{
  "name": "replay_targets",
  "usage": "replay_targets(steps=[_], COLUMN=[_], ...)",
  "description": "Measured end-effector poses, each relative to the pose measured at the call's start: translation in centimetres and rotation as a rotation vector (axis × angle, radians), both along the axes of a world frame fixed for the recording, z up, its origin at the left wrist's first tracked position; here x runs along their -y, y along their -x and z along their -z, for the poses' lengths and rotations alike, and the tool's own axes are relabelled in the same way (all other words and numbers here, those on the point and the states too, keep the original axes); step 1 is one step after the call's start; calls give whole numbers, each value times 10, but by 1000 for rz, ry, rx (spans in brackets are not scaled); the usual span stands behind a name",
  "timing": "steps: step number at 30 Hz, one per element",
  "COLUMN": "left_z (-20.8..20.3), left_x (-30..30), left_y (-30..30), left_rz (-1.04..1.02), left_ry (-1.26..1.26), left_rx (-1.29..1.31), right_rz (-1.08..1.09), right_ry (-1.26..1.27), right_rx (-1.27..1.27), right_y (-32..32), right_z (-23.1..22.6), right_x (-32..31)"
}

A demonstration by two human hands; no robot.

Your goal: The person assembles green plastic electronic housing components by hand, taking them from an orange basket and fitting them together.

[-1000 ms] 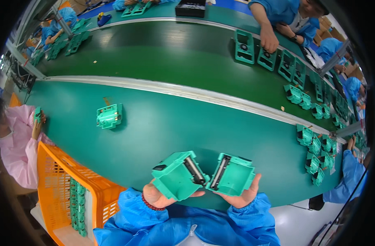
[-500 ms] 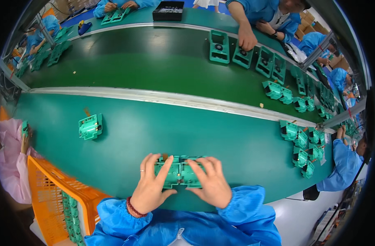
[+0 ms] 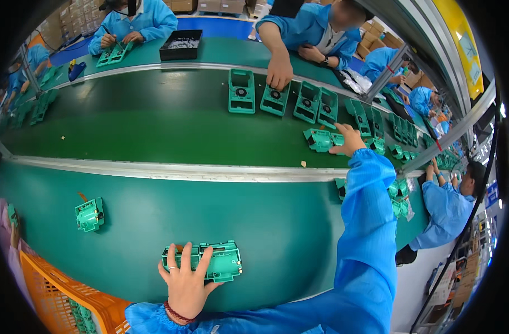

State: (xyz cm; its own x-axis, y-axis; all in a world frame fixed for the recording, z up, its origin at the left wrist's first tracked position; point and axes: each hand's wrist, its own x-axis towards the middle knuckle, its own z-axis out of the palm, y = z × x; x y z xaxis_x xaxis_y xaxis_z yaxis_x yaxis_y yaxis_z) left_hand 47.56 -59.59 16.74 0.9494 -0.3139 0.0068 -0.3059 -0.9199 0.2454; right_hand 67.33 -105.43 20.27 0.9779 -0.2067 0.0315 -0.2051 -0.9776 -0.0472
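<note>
On the near green worktop lie two green plastic housings (image 3: pixel 225 263), side by side and touching. My left hand (image 3: pixel 186 284) lies over the left one, its fingers reaching toward the far edge and its thumb at the near edge, covering much of it. Stretched far out over the belt, my right hand (image 3: pixel 350 140) has thumb and fingers around a small green housing (image 3: pixel 337 140), partly hidden by the hand. Directly left of that one sits another green housing (image 3: pixel 318 140) on the belt.
A single green housing (image 3: pixel 90 215) lies on the worktop's left. An orange crate (image 3: pixel 54 298) with green parts stands at lower left. A metal rail (image 3: pixel 171 170) divides worktop and belt. Across it, a person's hand (image 3: pixel 279 72) touches a green frame (image 3: pixel 274 100). More housings (image 3: pixel 399 195) lie at right.
My right hand has left the pair of housings and reached forward and right to the belt. My left hand stays on the pair. The whole view has shifted.
</note>
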Motion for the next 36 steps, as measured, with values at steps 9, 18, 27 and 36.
replay_targets(steps=[9,18,27,36], left_z=[-2,-23,-29,-9], left_x=[-59,-56,17,23], left_y=[-24,-24,-2,-7], left_rz=[-197,-228,238,299], left_ry=[-11,-54,417,484], left_rx=[3,21,-107,-235], right_rz=[-64,-492,-375,-182], right_ry=[-73,-89,-173,-898], right_rx=[-181,32,-135,0], right_y=[-36,46,202,232], right_z=[43,1,14,22], right_x=[14,-142,-257,-177])
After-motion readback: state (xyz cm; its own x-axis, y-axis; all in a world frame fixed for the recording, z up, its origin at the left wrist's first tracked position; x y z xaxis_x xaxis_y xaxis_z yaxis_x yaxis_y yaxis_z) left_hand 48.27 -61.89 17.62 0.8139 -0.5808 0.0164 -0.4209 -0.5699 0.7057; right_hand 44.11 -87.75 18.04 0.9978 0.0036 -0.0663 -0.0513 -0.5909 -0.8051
